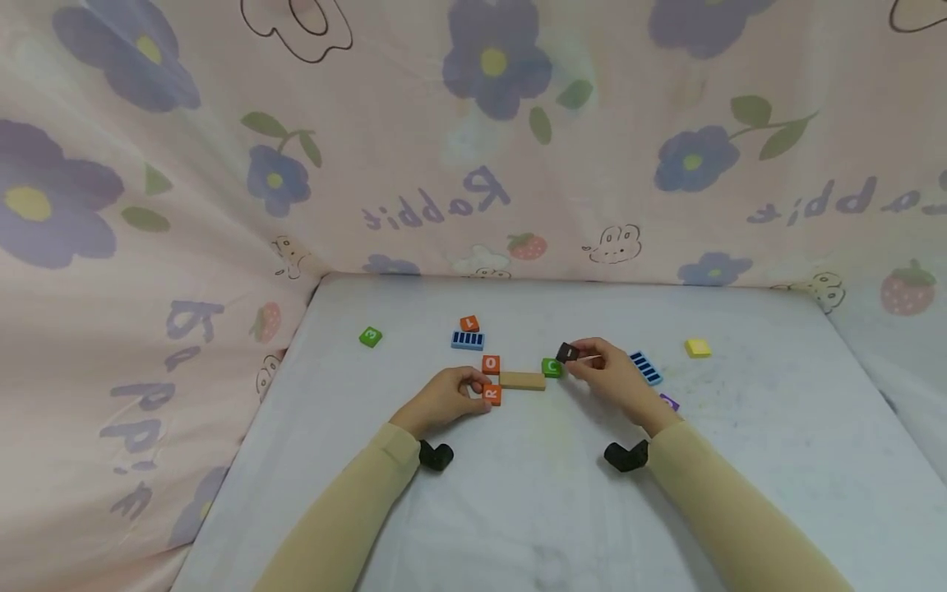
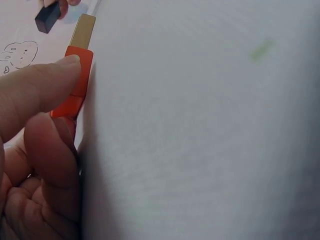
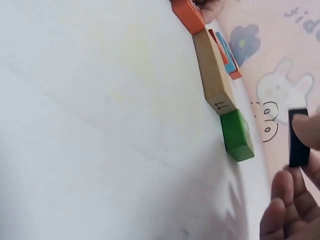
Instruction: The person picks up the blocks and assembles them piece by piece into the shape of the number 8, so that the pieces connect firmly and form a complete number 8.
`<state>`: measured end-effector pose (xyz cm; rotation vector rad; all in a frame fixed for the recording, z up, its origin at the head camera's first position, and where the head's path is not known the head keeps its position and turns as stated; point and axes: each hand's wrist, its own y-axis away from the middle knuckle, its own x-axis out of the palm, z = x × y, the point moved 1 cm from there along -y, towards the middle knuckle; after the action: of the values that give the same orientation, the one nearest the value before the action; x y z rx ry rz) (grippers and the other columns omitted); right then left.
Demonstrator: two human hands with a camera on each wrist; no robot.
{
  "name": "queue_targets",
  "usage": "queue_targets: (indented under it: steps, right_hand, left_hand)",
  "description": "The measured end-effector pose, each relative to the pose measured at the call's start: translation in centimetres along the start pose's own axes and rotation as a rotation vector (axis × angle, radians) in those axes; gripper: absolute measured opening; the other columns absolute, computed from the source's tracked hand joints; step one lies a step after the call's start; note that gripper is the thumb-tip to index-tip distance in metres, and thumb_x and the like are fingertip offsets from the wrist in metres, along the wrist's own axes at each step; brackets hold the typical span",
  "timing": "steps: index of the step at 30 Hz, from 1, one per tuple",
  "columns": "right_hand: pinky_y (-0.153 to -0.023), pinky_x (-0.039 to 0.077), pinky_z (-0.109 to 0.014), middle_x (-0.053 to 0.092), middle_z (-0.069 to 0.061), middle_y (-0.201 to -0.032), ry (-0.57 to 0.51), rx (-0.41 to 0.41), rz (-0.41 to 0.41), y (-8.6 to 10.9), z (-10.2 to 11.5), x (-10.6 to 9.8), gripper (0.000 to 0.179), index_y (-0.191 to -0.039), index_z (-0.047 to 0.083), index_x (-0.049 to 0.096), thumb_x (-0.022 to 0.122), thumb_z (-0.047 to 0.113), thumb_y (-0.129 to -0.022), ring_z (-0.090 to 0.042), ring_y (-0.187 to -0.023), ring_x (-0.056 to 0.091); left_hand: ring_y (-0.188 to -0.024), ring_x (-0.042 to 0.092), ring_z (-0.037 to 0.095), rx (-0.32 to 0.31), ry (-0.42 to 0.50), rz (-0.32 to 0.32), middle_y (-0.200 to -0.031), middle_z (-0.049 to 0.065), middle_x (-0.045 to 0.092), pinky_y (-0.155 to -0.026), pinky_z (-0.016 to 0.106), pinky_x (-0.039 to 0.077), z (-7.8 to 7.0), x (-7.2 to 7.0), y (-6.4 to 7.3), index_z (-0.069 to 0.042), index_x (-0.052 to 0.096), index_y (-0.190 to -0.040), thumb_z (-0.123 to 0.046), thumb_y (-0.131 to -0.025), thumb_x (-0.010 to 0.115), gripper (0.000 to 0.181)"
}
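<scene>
My left hand pinches an orange letter block marked R between thumb and finger at the left end of a plain wooden plank. Just behind it lies an orange block marked O. A green letter block meets the plank's right end. Beside and slightly above the green block, my right hand holds a small black block in its fingertips. The right wrist view shows this black block raised off the table, apart from the green block.
Behind the plank lie a blue striped block and an orange block. A green block marked 3 is at far left. To the right are another blue striped block, a purple block and a yellow block.
</scene>
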<state>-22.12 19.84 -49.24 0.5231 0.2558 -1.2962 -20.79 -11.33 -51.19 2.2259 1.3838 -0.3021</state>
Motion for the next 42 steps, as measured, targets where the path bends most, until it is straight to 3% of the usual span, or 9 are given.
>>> queue_targets:
  steps: [10, 22, 42]
  right_hand:
    - [-0.074, 0.046, -0.038, 0.06, -0.006, -0.1, 0.089, -0.1, 0.136, 1.9, -0.2, 1.2, 0.042, -0.12, 0.022, 0.061, 0.077, 0.032, -0.083, -0.024, -0.089, 0.054]
    - [-0.081, 0.041, -0.038, 0.057, -0.006, -0.102, 0.114, -0.146, 0.16, 1.3, -1.0, 2.2, 0.037, -0.114, 0.018, 0.063, 0.079, 0.029, -0.081, -0.023, -0.094, 0.049]
    - [-0.082, 0.038, -0.039, 0.053, -0.005, -0.102, 0.106, -0.1, 0.166, 1.2, -1.8, 2.1, 0.041, -0.112, 0.023, 0.062, 0.081, 0.035, -0.078, -0.023, -0.097, 0.045]
  left_hand:
    - [-0.072, 0.049, 0.017, 0.05, -0.034, -0.018, -0.097, -0.001, 0.06, -0.064, 0.031, 0.041, 0.2, -0.2, 0.1, -0.023, 0.066, -0.111, -0.03, -0.08, 0.08, 0.035]
    - [-0.072, 0.049, 0.018, 0.054, -0.016, -0.008, -0.098, -0.001, 0.06, -0.064, 0.033, 0.041, 0.6, -0.3, -0.1, -0.022, 0.065, -0.111, -0.031, -0.08, 0.08, 0.035]
    - [-0.069, 0.048, 0.015, 0.058, -0.008, 0.007, -0.096, 0.0, 0.06, -0.061, 0.029, 0.039, -0.2, -0.2, 0.1, -0.02, 0.065, -0.113, -0.027, -0.081, 0.079, 0.036]
